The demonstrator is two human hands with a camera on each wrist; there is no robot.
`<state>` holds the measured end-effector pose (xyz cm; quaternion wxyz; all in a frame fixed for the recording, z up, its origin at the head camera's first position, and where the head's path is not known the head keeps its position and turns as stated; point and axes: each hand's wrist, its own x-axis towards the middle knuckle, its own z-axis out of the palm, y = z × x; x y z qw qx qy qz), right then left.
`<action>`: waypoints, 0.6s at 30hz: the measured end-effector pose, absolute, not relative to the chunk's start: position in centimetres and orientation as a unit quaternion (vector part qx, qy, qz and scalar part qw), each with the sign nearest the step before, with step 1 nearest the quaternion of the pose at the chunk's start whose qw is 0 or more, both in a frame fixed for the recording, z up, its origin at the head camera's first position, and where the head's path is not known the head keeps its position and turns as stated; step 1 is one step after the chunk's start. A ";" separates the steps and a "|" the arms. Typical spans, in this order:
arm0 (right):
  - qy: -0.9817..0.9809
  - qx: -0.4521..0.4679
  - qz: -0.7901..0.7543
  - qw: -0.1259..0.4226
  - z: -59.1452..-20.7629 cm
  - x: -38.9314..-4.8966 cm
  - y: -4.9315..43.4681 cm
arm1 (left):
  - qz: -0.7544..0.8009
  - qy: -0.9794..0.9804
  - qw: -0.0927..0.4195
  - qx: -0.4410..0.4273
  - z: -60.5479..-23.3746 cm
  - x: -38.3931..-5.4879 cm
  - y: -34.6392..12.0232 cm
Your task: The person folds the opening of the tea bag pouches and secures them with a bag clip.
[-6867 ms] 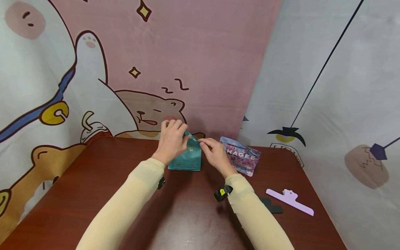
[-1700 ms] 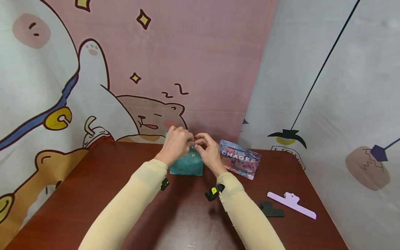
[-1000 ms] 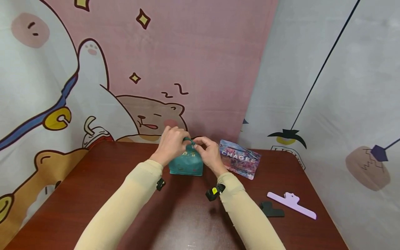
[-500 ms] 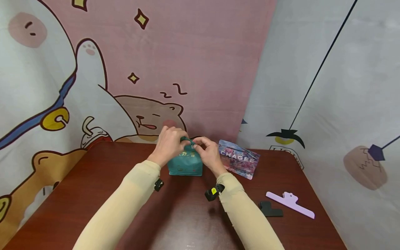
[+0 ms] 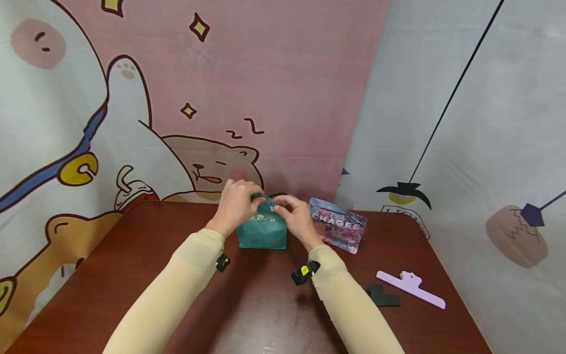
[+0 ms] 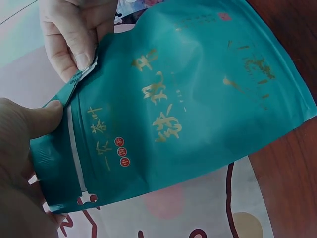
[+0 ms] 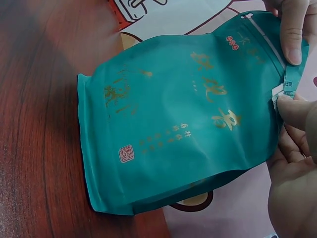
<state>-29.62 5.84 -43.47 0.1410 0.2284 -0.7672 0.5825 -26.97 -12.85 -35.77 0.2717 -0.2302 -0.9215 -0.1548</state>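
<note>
A teal tea bag [image 5: 262, 232] with gold lettering stands upright near the table's back edge. My left hand [image 5: 236, 206] grips its top strip at the left, the thumb [image 6: 45, 120] lying across the front. At the other end of the top edge, my right hand [image 5: 297, 216] pinches the bag between thumb and fingers. There the edge is bent and looks partly split, with a small whitish flap [image 7: 277, 94] beside the right thumb. A pale line [image 6: 75, 144] runs across the bag below the strip. The bag's inside is hidden.
Right of the bag, a colourful CHAGEE pouch [image 5: 338, 224] lies on the brown table [image 5: 146, 265]. A black clip [image 5: 382, 296] and a longer lilac clip [image 5: 411, 289] lie nearer the right edge. A printed cloth [image 5: 287, 98] hangs behind the table.
Since about a second ago my left hand has shifted slightly left with the strip, showing more of the bag's front lettering. My right hand keeps its pinch in nearly the same place.
</note>
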 end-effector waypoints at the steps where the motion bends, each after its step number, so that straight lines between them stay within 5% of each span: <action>1: -0.766 0.228 0.584 0.140 -43.5 -29.6 5.8 | -0.156 -0.921 0.274 -0.231 -35.8 -27.0 -12.9; 18: -0.772 0.220 0.572 0.172 -43.2 -29.1 5.2 | -0.177 -0.917 0.271 -0.232 -36.0 -26.7 -13.0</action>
